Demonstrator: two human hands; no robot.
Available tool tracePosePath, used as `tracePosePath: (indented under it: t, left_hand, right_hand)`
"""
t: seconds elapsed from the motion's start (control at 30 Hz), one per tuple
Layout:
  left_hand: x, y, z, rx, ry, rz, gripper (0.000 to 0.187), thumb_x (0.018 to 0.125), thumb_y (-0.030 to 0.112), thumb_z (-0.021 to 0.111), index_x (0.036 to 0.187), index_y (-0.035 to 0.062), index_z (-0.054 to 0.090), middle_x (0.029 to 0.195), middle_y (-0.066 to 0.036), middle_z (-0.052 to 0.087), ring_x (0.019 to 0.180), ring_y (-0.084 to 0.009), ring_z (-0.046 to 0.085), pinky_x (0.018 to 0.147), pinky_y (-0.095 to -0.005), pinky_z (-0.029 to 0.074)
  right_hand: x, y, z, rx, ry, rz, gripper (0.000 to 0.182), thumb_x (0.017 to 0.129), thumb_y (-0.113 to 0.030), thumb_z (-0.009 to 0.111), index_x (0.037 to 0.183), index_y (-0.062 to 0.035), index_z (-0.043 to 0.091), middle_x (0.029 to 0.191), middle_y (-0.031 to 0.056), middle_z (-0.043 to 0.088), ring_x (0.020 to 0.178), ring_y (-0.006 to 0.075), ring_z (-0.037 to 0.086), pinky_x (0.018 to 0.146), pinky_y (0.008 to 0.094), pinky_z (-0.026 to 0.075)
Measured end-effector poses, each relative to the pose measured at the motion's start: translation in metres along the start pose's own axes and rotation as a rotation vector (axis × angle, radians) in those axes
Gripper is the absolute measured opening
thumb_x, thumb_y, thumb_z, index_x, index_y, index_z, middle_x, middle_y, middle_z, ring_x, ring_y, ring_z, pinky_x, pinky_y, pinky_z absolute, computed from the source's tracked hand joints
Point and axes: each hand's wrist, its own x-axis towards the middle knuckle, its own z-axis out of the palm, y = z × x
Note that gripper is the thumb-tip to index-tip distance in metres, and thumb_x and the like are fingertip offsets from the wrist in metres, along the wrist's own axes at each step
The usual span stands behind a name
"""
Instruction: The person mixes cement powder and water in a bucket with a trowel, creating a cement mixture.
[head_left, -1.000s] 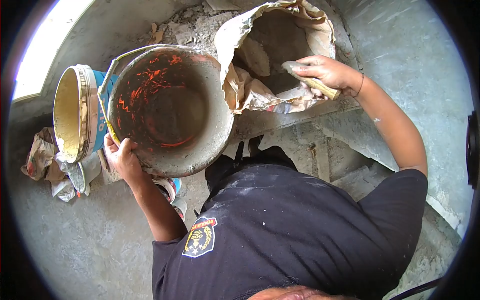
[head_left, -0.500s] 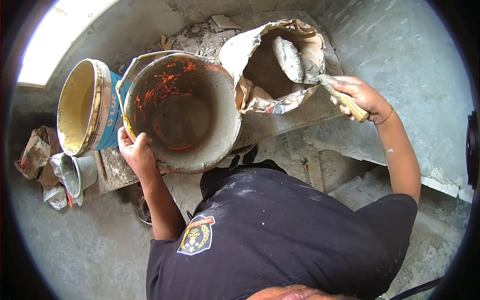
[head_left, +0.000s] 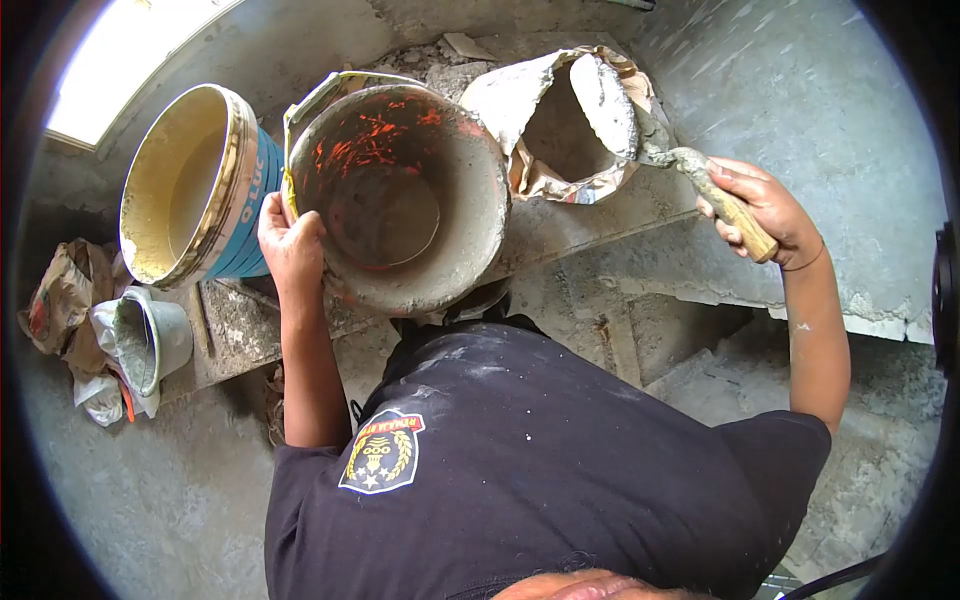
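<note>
My left hand (head_left: 293,243) is closed on the rim of a mortar-crusted bucket (head_left: 480,255), beside its yellow handle grip. Orange-red patches show on the bucket's inner wall, and a grey layer covers its bottom. My right hand (head_left: 762,208) is wrapped round the wooden handle of a trowel (head_left: 735,212). The blade carries a heap of pale grey powder (head_left: 607,108) above the mouth of an open paper sack (head_left: 500,97). Most of the blade is hidden under that powder. The sack stands just right of the bucket, its torn edges folded outward.
A blue and white pail (head_left: 262,190) with a yellowish inside stands left of the bucket. Further left are a small grey pail (head_left: 172,345) and crumpled bags (head_left: 65,305). All this stands along a rough ledge (head_left: 565,240) against concrete walls, with rubble (head_left: 455,70) behind.
The trowel with its powder has risen from inside the sack to its mouth and shifted right. My left hand keeps hold of the bucket rim. The camera view has shifted slightly.
</note>
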Motion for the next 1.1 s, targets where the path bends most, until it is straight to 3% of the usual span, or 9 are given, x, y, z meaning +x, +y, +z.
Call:
tracePosePath:
  t: [0.2, 0.3, 0.5, 0.57, 0.67, 1.1]
  left_hand:
    - [0.008, 0.001, -0.008, -0.126, -0.087, -0.01, 0.018, 0.069, -0.005, 0.053, 0.082, 0.006, 0.048, 0.073, 0.002, 0.048, 0.06, -0.006, 0.043, 0.054, -0.0198, 0.037]
    - [0.016, -0.003, -0.014, -0.109, -0.103, -0.006, 0.022, 0.068, -0.007, 0.052, 0.088, 0.0021, 0.052, 0.075, 0.002, 0.05, 0.062, -0.0063, 0.045, 0.054, -0.0217, 0.037]
    - [0.031, -0.017, -0.016, -0.07, -0.1, 0.033, 0.022, 0.068, -0.003, 0.053, 0.09, -0.0001, 0.056, 0.075, 0.002, 0.05, 0.063, -0.0079, 0.044, 0.056, -0.024, 0.038]
    - [0.033, -0.018, -0.014, -0.039, -0.085, 0.021, 0.02, 0.068, -0.001, 0.054, 0.088, -0.0003, 0.056, 0.074, 0.002, 0.051, 0.064, -0.0083, 0.044, 0.057, -0.0242, 0.04]
    - [0.03, -0.016, -0.013, -0.003, -0.086, 0.012, 0.021, 0.067, -0.002, 0.054, 0.088, 0.0005, 0.055, 0.074, 0.001, 0.051, 0.064, -0.0078, 0.045, 0.057, -0.023, 0.04]
    - [0.029, -0.017, -0.012, 0.002, -0.074, 0.002, 0.018, 0.068, 0.0, 0.053, 0.086, -0.002, 0.054, 0.072, 0.0, 0.048, 0.065, -0.0092, 0.042, 0.059, -0.025, 0.04]
  right_hand:
    - [-0.014, -0.013, 0.046, 0.04, -0.091, -0.004, 0.034, 0.103, -0.024, 0.047, 0.126, -0.0011, 0.051, 0.079, 0.0064, 0.06, 0.046, 0.0089, 0.055, 0.034, 0.0211, 0.045]
    - [-0.009, -0.015, 0.08, 0.017, -0.159, -0.004, 0.036, 0.103, -0.024, 0.046, 0.129, 0.0002, 0.05, 0.081, 0.0074, 0.06, 0.047, 0.0091, 0.055, 0.035, 0.0208, 0.045]
    - [0.032, 0.004, 0.135, -0.016, -0.417, 0.04, 0.038, 0.101, -0.024, 0.05, 0.131, 0.0007, 0.049, 0.083, 0.008, 0.06, 0.049, 0.0089, 0.055, 0.04, 0.0201, 0.046]
    - [0.049, 0.014, 0.153, -0.09, -0.434, 0.054, 0.028, 0.099, -0.024, 0.054, 0.116, -0.0028, 0.055, 0.081, 0.0055, 0.059, 0.049, 0.0074, 0.055, 0.038, 0.0198, 0.044]
    - [0.072, 0.03, 0.176, -0.272, -0.449, -0.002, 0.024, 0.099, -0.028, 0.055, 0.107, -0.0049, 0.058, 0.077, 0.0012, 0.058, 0.05, 0.0064, 0.054, 0.04, 0.0204, 0.044]
    - [0.11, 0.041, 0.189, -0.398, -0.438, -0.005, 0.031, 0.097, -0.033, 0.058, 0.11, -0.0049, 0.06, 0.074, 0.0002, 0.057, 0.05, 0.0066, 0.055, 0.041, 0.0214, 0.044]
